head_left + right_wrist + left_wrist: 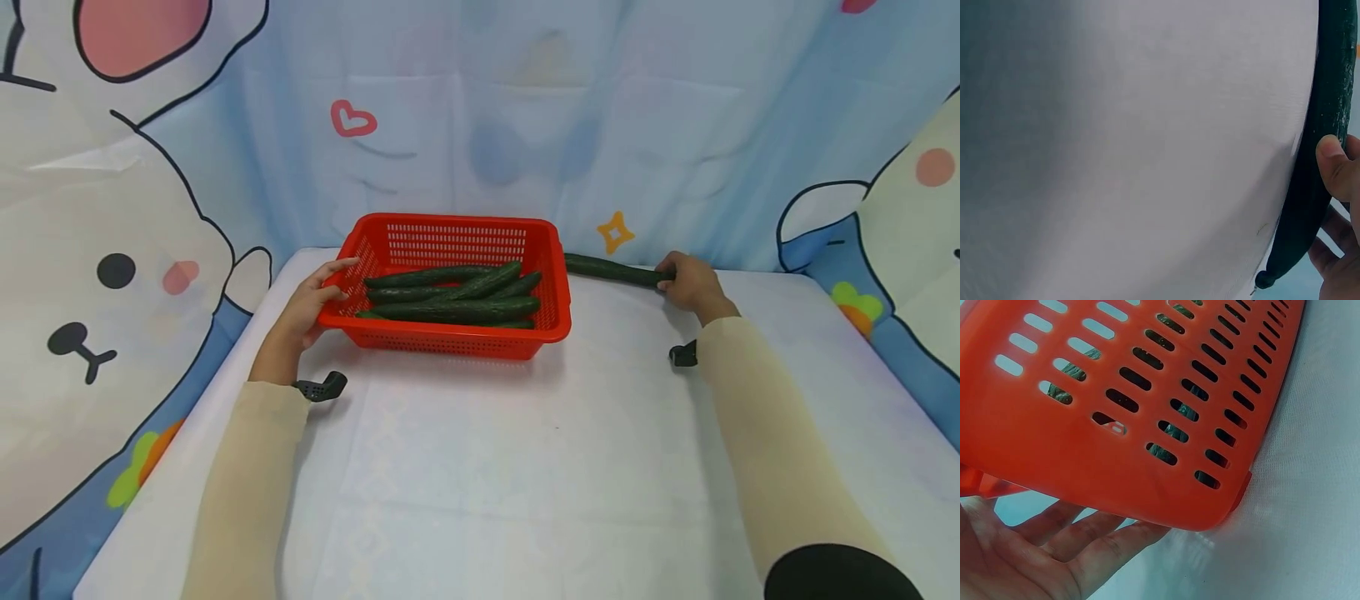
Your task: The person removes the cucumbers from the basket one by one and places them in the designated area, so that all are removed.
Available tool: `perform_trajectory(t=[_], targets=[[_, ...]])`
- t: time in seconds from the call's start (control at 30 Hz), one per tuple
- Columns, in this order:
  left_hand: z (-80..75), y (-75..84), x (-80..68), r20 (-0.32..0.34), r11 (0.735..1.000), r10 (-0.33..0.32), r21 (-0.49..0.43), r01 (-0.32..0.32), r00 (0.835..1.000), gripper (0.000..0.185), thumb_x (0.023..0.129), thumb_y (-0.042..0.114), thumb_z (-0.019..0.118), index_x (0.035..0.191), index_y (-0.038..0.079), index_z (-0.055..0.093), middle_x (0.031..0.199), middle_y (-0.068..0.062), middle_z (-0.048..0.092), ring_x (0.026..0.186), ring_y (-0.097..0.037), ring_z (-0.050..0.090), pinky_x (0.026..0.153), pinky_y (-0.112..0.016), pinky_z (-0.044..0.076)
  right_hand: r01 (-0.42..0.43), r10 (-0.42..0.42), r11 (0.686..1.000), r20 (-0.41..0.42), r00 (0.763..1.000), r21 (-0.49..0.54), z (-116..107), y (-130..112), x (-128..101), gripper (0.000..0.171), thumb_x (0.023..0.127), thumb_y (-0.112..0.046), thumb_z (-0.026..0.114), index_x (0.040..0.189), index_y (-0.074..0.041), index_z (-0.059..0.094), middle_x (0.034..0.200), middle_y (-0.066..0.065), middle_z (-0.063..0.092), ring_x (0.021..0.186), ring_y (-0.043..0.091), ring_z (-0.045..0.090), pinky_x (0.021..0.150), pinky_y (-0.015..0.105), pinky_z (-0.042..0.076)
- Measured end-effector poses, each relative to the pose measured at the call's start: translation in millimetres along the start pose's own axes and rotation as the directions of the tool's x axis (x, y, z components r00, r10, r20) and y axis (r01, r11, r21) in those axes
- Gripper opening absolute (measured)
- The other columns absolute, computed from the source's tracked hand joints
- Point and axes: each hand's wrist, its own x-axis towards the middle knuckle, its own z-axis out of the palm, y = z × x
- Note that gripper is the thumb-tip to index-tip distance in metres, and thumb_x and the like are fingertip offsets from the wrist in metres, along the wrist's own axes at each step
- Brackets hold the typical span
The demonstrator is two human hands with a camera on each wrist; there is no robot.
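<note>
A white cloth-covered table (525,467) carries a red slotted plastic basket (450,337) holding several dark green cucumbers (457,308). The left hand (311,304) rests against the basket's left end, fingers straight and spread beneath its rim, apparently steadying it. Right of the basket, the right hand (690,285) curls thumb and fingers around one long dark cucumber (611,268) lying on the cloth, gripping its near end.

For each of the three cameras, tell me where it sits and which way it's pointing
Head: worn up top, looks forward and down at the table; both arms show.
Left wrist: beside the red basket; left hand under its rim.
Right wrist: low over the cloth; right hand grips a cucumber.
Head and left wrist share the basket.
</note>
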Motion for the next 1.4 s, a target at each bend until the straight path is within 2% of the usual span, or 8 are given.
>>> perform_trajectory(t=[0.23, 0.43, 0.53, 0.63, 0.77, 0.87, 1.0, 1.4], targets=[[0.3, 0.3, 0.0, -0.004, 1.000, -0.011, 0.005, 0.011, 1.000, 0.051, 0.090, 0.005, 0.038, 0.133, 0.033, 0.045, 0.145, -0.003, 0.028, 0.127, -0.032, 0.039, 0.074, -0.030, 0.056, 0.003, 0.000, 0.998, 0.050, 0.999, -0.060, -7.3, -6.1, -3.2, 0.036, 0.092, -0.017, 0.051, 0.123, -0.001, 0.047, 0.122, 0.028, 0.049, 0.108, 0.045, 0.048, 0.090, 0.058, 0.038], [1.4, 0.7, 0.1, -0.012, 1.000, -0.014, 0.014, 0.014, 1.000, 0.051, 0.090, 0.006, 0.039, 0.132, 0.034, 0.046, 0.144, -0.002, 0.029, 0.126, -0.030, 0.039, 0.075, -0.030, 0.056, 0.171, -0.175, 0.982, -0.053, 0.983, -0.074, -21.3, -42.5, -8.3, 0.039, 0.091, -0.023, 0.050, 0.124, -0.002, 0.051, 0.128, 0.027, 0.049, 0.111, 0.046, 0.048, 0.089, 0.059, 0.039], [3.2, 1.3, 0.4, -0.008, 1.000, -0.008, 0.018, 0.008, 1.000, 0.050, 0.091, 0.007, 0.039, 0.131, 0.034, 0.046, 0.144, -0.002, 0.030, 0.124, -0.029, 0.040, 0.076, -0.029, 0.056, 0.326, -0.316, 0.945, -0.190, 0.929, 0.019, -27.6, -80.5, -20.3, 0.035, 0.090, -0.019, 0.053, 0.121, -0.003, 0.056, 0.124, 0.023, 0.054, 0.111, 0.043, 0.049, 0.091, 0.057, 0.039], [4.9, 2.2, 0.9, -0.006, 1.000, -0.006, 0.020, 0.006, 1.000, 0.050, 0.091, 0.007, 0.038, 0.131, 0.035, 0.046, 0.145, -0.001, 0.029, 0.124, -0.029, 0.041, 0.076, -0.029, 0.056, 0.494, -0.456, 0.865, -0.274, 0.847, 0.088, -30.2, -126.0, -39.4, 0.029, 0.089, -0.016, 0.056, 0.115, -0.003, 0.060, 0.118, 0.017, 0.059, 0.107, 0.036, 0.051, 0.091, 0.053, 0.041], [4.9, 2.2, 0.5, -0.015, 1.000, -0.012, 0.018, 0.012, 1.000, 0.050, 0.090, 0.006, 0.038, 0.131, 0.034, 0.047, 0.144, -0.002, 0.029, 0.124, -0.028, 0.041, 0.076, -0.028, 0.056, 0.620, -0.592, 0.768, -0.189, 0.783, 0.162, -24.3, -185.5, -69.4, 0.026, 0.088, -0.018, 0.059, 0.111, -0.006, 0.062, 0.112, 0.012, 0.061, 0.102, 0.027, 0.054, 0.089, 0.048, 0.045], [3.8, 1.6, -0.6, -0.020, 1.000, -0.015, 0.016, 0.015, 1.000, 0.051, 0.090, 0.005, 0.038, 0.131, 0.034, 0.046, 0.144, -0.002, 0.029, 0.125, -0.029, 0.040, 0.075, -0.028, 0.056, 0.605, -0.618, 0.767, -0.007, 0.786, 0.213, -13.8, -218.4, -85.1, 0.031, 0.086, -0.023, 0.063, 0.114, -0.009, 0.061, 0.114, 0.009, 0.061, 0.103, 0.025, 0.056, 0.089, 0.043, 0.047], [2.9, 0.7, -1.4, -0.020, 1.000, -0.017, 0.008, 0.017, 1.000, 0.051, 0.090, 0.005, 0.038, 0.131, 0.034, 0.046, 0.145, -0.002, 0.028, 0.126, -0.029, 0.039, 0.074, -0.027, 0.056, 0.537, -0.568, 0.820, 0.161, 0.807, 0.199, 4.8, -242.8, -89.1, 0.038, 0.083, -0.023, 0.066, 0.119, -0.010, 0.059, 0.119, 0.006, 0.059, 0.108, 0.023, 0.055, 0.090, 0.040, 0.048], [3.0, 1.1, -2.8, -0.009, 1.000, -0.010, 0.007, 0.010, 1.000, 0.051, 0.090, 0.005, 0.039, 0.131, 0.035, 0.046, 0.146, -0.002, 0.028, 0.128, -0.031, 0.036, 0.075, -0.027, 0.056, 0.500, -0.479, 0.864, 0.206, 0.853, -0.063, 35.2, -261.3, -75.6, 0.043, 0.078, -0.023, 0.071, 0.119, -0.014, 0.060, 0.116, 0.005, 0.063, 0.105, 0.022, 0.057, 0.094, 0.041, 0.046]])
